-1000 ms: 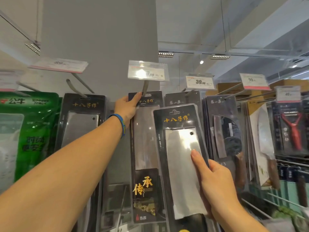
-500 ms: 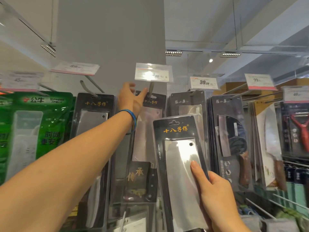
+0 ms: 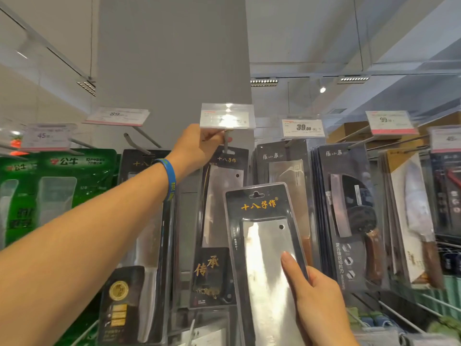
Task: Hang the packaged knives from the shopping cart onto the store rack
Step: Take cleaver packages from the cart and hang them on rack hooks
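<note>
Green packets hang far to the left of the clear price tag, with a black cleaver pack between them and it. From the lower left the left hand, a blue wristband at its wrist, reaches up to just under the tag, where fingers and thumb pinch the grey hook carrying it. Another cleaver pack hangs on that hook, directly below the tag. Lower and slightly right of the tag, the packaged knife is held up before the rack, on no hook. The right hand grips its lower right edge, thumb flat on the blister, fingers hidden behind. Right of the tag, more knife packs hang under a 39.00 label.
</note>
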`<action>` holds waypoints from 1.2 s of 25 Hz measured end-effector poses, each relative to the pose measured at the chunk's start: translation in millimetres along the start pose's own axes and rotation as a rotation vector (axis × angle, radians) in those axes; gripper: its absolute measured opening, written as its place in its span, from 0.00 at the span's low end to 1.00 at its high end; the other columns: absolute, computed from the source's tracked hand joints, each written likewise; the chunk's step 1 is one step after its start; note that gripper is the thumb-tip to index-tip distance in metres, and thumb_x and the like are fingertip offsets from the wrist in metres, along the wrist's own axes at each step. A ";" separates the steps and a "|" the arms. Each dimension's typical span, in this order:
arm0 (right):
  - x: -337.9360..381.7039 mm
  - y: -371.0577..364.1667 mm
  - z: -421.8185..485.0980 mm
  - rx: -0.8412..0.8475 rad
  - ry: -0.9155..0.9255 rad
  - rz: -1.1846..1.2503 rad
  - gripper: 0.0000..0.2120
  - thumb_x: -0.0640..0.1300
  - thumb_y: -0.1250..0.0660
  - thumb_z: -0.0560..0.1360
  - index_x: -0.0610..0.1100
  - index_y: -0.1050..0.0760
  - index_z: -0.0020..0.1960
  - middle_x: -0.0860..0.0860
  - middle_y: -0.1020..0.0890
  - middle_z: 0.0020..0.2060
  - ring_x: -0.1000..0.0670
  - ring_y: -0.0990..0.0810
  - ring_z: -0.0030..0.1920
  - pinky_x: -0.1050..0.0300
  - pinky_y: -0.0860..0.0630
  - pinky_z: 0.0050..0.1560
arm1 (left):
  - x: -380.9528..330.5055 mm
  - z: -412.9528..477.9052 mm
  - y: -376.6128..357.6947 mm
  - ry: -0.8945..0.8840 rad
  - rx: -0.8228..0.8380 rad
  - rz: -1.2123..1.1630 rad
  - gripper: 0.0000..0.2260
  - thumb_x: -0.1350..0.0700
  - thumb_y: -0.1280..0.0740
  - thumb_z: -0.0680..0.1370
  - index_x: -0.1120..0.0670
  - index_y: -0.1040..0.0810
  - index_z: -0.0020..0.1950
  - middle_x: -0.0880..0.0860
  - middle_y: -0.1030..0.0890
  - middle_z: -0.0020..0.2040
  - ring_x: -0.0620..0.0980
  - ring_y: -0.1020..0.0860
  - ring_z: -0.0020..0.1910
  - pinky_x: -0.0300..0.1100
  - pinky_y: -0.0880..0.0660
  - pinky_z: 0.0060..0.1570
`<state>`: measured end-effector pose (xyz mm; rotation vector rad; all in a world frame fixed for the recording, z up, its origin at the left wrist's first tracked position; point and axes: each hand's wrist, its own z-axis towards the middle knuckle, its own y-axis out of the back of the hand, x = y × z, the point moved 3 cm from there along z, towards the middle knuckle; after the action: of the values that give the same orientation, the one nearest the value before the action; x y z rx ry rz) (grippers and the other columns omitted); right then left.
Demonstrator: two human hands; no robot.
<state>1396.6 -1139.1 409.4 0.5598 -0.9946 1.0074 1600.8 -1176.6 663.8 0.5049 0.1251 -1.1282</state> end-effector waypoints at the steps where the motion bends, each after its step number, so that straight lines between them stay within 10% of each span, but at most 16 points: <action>1: -0.8 -0.2 0.1 0.002 -0.005 -0.009 0.32 0.75 0.35 0.59 0.45 0.35 0.30 0.50 0.32 0.25 0.53 0.35 0.27 0.52 0.35 0.35 | -1.1 -0.7 2.9 -0.009 0.012 0.020 0.12 0.59 0.38 0.83 0.60 0.20 0.64 0.51 0.19 0.60 0.35 0.20 0.52 0.27 0.27 0.52; 7: 1.5 -4.3 7.0 0.010 0.047 0.039 0.31 0.72 0.32 0.65 0.44 0.31 0.26 0.48 0.28 0.23 0.56 0.34 0.24 0.63 0.34 0.27 | 6.5 -12.7 38.2 -0.097 -0.257 0.133 0.06 0.52 0.35 0.82 0.47 0.20 0.55 0.44 0.16 0.45 0.37 0.17 0.44 0.33 0.22 0.44; 13: 15.2 -49.2 0.2 0.054 0.108 0.049 0.29 0.75 0.35 0.64 0.48 0.32 0.28 0.52 0.31 0.23 0.56 0.34 0.24 0.60 0.36 0.28 | 57.4 -59.7 70.1 0.177 -0.299 0.137 0.12 0.49 0.36 0.81 0.50 0.17 0.42 0.48 0.17 0.29 0.41 0.20 0.30 0.38 0.25 0.36; 25: 54.0 -156.5 -30.2 0.043 0.110 0.163 0.43 0.73 0.32 0.70 0.28 0.31 0.40 0.42 0.29 0.32 0.48 0.31 0.32 0.51 0.32 0.36 | 89.2 -163.5 71.3 0.536 0.116 -0.509 0.18 0.41 0.33 0.78 0.53 0.21 0.61 0.53 0.14 0.53 0.50 0.15 0.51 0.43 0.17 0.47; 30: 58.4 -183.1 -52.3 0.064 0.081 0.160 0.35 0.71 0.32 0.72 0.36 0.28 0.36 0.44 0.25 0.28 0.51 0.28 0.29 0.52 0.30 0.35 | 102.9 -188.7 75.8 0.480 -0.070 -0.603 0.12 0.50 0.31 0.79 0.52 0.21 0.61 0.52 0.14 0.53 0.52 0.16 0.52 0.54 0.20 0.56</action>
<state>1591.9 -1156.3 444.8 0.4935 -0.9490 1.1983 1741.9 -1153.0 486.5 0.6925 0.7731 -1.5614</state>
